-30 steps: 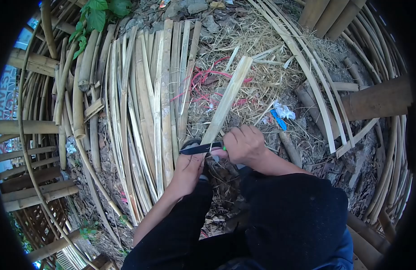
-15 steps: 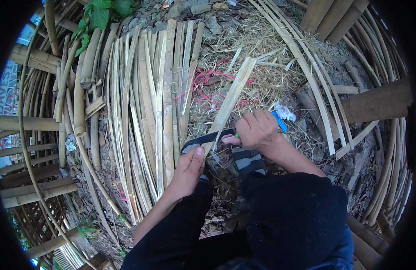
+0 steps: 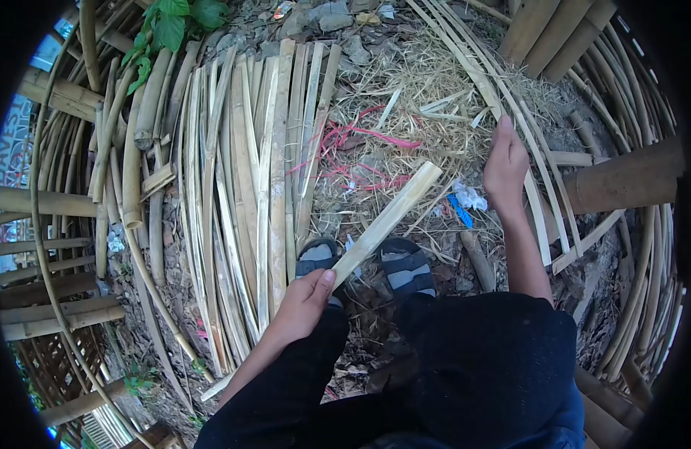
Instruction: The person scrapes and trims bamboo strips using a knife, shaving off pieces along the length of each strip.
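My left hand (image 3: 306, 303) is closed around a flat, pale bamboo strip (image 3: 386, 221), thumb on top. The strip slants up to the right between my sandalled feet. A pale strip end (image 3: 216, 388) shows beside my left forearm. My right hand (image 3: 508, 166) is raised to the right, fingers curled and thumb pointing up, in front of long curved bamboo strips (image 3: 489, 86). Whether it touches them or holds something is hidden. The dark-bladed knife is not visible.
Many split bamboo strips (image 3: 278, 179) lie side by side on the left. Shavings (image 3: 435, 82), pink twine (image 3: 341, 138) and a blue-and-white wrapper (image 3: 465, 202) litter the ground. Sandals (image 3: 409, 269) stand in front of me. Thick bamboo poles (image 3: 622, 179) are at the right.
My right hand has moved up and right, away from the strip, where it held a knife against it. The strip in my left hand has tilted lower to the right.
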The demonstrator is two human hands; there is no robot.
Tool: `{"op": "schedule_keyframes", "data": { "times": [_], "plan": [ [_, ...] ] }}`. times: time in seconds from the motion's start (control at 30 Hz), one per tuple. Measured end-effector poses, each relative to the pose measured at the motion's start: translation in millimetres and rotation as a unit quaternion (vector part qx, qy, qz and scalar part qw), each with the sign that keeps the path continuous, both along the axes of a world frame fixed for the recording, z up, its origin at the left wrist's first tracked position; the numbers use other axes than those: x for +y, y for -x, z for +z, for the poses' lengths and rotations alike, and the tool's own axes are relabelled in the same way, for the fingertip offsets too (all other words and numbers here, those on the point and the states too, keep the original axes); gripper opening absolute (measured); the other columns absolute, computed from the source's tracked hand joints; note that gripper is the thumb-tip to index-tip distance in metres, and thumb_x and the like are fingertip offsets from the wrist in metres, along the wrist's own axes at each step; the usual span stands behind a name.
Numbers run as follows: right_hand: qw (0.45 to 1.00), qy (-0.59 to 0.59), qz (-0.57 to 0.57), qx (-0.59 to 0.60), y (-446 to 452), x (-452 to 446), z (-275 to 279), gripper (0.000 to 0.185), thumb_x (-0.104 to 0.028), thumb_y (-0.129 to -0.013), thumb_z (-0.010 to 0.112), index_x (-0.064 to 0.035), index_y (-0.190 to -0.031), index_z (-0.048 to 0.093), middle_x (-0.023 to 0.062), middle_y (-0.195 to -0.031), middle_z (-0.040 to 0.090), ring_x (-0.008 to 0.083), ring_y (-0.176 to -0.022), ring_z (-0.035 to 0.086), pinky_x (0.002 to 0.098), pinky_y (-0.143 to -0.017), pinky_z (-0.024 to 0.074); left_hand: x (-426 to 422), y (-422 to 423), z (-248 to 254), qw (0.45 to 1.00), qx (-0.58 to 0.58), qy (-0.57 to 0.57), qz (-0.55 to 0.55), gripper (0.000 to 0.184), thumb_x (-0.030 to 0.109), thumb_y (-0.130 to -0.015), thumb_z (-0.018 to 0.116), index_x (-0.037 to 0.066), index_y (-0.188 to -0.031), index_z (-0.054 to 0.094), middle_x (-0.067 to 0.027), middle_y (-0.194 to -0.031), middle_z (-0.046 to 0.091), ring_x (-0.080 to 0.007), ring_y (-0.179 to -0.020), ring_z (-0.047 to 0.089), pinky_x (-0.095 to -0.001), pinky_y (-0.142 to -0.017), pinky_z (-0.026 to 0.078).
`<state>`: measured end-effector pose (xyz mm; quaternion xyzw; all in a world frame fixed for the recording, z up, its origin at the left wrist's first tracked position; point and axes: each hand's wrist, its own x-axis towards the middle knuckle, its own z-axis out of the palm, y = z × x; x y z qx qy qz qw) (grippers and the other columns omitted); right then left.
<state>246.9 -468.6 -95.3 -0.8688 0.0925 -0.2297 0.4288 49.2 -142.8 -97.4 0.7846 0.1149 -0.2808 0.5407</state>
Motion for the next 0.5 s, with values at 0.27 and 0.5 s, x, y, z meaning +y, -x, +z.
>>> {"op": "schedule_keyframes", "data": {
  "times": [0.27, 0.5],
  "plan": [
    [0.907, 0.069, 0.402, -0.105, 98, 77, -18, 0.032, -0.029, -0.096, 0.063, -0.0052, -0.077, 0.054, 0.009, -0.061, 0.055, 0.0306, -0.054, 0.059, 0.0384, -0.05, 0.0455, -6, -12, 8, 0.994, -0.026, 0.029, 0.105, 0.046, 0.037, -0.109, 0.043, 0.002, -0.08, 0.051, -0.0003, -0.06, 0.046, -0.0092, -0.052, 0.043, -0.0278, -0.051, 0.037],
    [0.889, 0.14, 0.413, -0.142, 100, 93, -27, 0.038, -0.038, -0.089, 0.07, -0.007, -0.074, 0.053, 0.0076, -0.062, 0.052, 0.0271, -0.053, 0.057, 0.0389, -0.049, 0.0451, -14, -11, 11, 0.992, -0.054, 0.098, 0.054, 0.042, 0.034, -0.109, 0.047, 0.003, -0.081, 0.051, 0.0005, -0.059, 0.047, -0.0073, -0.052, 0.042, -0.0269, -0.049, 0.036]
  ]
}}
